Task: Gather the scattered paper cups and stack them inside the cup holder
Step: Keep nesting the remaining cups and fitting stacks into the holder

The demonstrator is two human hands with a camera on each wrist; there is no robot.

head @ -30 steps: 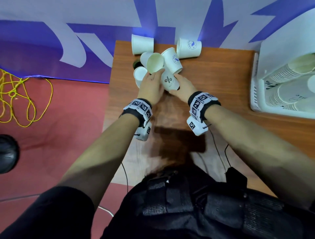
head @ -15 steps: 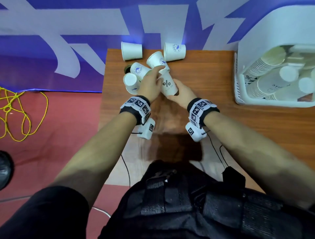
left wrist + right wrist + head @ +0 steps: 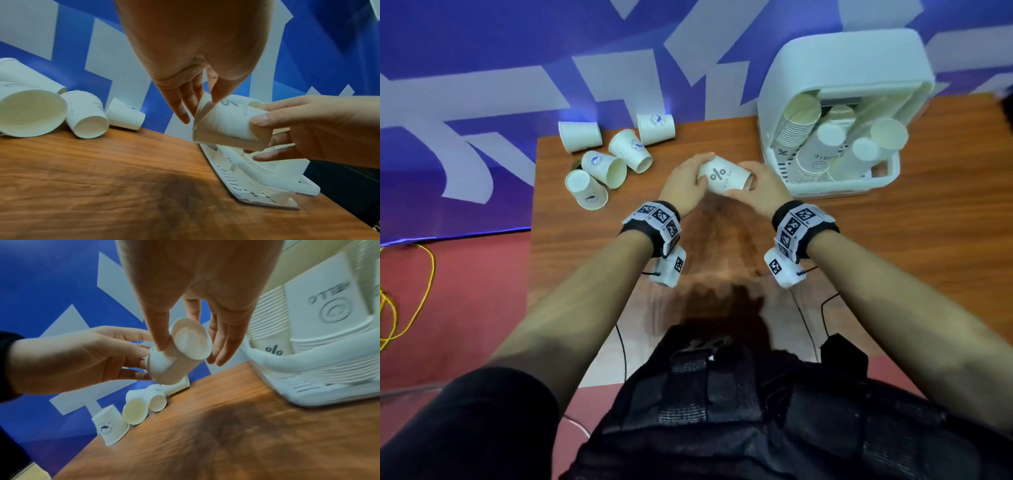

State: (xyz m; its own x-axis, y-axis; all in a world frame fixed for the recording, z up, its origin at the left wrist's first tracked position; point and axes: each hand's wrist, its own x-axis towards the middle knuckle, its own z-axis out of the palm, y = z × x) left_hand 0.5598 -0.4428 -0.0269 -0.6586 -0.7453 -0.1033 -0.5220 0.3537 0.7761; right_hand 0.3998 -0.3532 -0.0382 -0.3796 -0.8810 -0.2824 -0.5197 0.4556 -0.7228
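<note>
Cup lifted from cluster, now between both hands

I see even, bright overhead light, my shadow dark on the counter; wrist views blur, edges bend.

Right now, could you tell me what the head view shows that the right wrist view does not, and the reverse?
Only the head view shows the person's forearms, the tagged wristbands, the yellow cord on the red floor, and the open tops of the stacks in the cup holder. Only the right wrist view shows the held percent-sign cup's open mouth. Both show the left hand and right hand holding that cup above the wooden table, with five loose cups at its far left corner.
</note>
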